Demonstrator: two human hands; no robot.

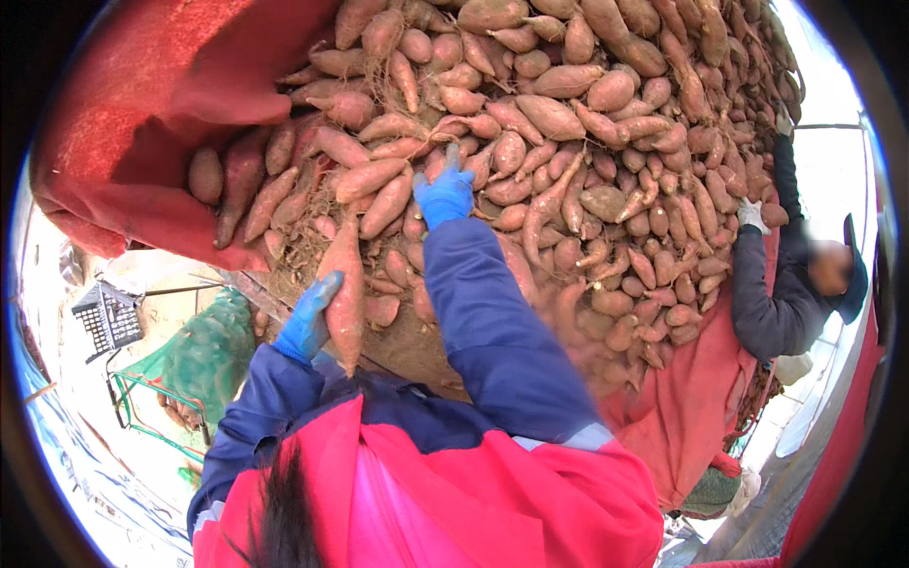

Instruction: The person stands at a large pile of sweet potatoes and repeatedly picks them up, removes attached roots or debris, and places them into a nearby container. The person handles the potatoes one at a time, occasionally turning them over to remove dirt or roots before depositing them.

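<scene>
A large, long sweet potato [345, 295] with pointed ends stands roughly upright in my left hand [311, 317], which wears a blue glove and grips it from the left side. My right hand [445, 194], in a blue glove too, reaches forward onto the heap of sweet potatoes [587, 142]. Its fingers extend among the roots, and I see nothing held in them. Close by its left side lie two reddish sweet potatoes [386, 204], with thin dry rootlets and soil around them.
Red cloth [142, 133] borders the heap at the left, and more red cloth [663, 417] hangs at the right. A co-worker [791, 293] in dark clothes holds a sweet potato at the far right. To the left are a green net bag [213, 346] on a frame and a black crate [109, 317].
</scene>
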